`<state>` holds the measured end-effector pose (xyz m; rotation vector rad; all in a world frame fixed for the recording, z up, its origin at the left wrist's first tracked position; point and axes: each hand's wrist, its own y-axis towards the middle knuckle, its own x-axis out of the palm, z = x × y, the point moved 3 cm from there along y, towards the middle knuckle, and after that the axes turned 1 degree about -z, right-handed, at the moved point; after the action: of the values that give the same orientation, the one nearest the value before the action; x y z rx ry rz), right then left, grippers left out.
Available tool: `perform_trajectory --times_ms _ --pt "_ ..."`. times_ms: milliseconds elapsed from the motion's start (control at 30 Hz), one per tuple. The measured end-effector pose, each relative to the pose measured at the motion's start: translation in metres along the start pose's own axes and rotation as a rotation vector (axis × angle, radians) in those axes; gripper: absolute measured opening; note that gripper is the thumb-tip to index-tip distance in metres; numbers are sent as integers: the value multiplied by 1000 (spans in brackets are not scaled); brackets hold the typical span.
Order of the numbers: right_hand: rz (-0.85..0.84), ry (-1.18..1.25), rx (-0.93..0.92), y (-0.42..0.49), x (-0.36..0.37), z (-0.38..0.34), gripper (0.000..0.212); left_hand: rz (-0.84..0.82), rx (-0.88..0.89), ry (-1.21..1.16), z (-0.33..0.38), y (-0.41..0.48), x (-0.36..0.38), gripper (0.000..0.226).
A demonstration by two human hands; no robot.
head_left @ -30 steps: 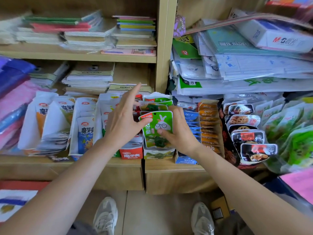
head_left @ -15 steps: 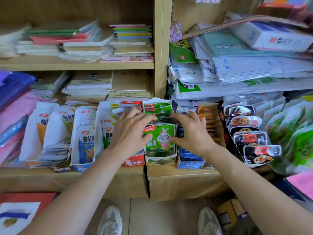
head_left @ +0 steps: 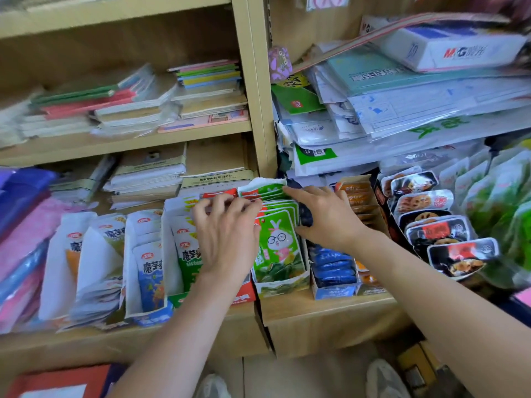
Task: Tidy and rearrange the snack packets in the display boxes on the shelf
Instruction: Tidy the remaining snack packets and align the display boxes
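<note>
A row of green snack packets (head_left: 280, 245) with a rabbit cartoon stands upright in a small display box (head_left: 283, 286) on the lower shelf. My left hand (head_left: 227, 234) rests against the row's left side, its bent fingertips on the packet tops. My right hand (head_left: 324, 216) lies along the right side. Its index finger reaches the rearmost green packet and its thumb touches the front packet's edge. The row sits between both hands. Left of it, a red box (head_left: 244, 295) is mostly hidden by my left hand.
White and blue packet boxes (head_left: 149, 268) stand to the left, blue packets (head_left: 333, 268) and orange packets (head_left: 356, 196) to the right, then black tray packs (head_left: 448, 239) and green bags (head_left: 511, 211). Stacked notebooks (head_left: 149, 173) and paper packs fill the shelves above.
The green packet I held up a second ago is now down in the box. Both hands then slid back along the row's sides, and the camera moved closer.
</note>
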<state>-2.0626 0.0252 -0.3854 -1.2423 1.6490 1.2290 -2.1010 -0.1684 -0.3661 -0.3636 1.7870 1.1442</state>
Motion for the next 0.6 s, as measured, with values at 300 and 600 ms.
perform_trajectory --times_ms 300,600 --pt "128 13 -324 -6 -4 -21 68 40 186 -2 2 -27 -5 50" --pt "59 -98 -244 7 1 -31 77 -6 379 -228 21 -98 -1 38"
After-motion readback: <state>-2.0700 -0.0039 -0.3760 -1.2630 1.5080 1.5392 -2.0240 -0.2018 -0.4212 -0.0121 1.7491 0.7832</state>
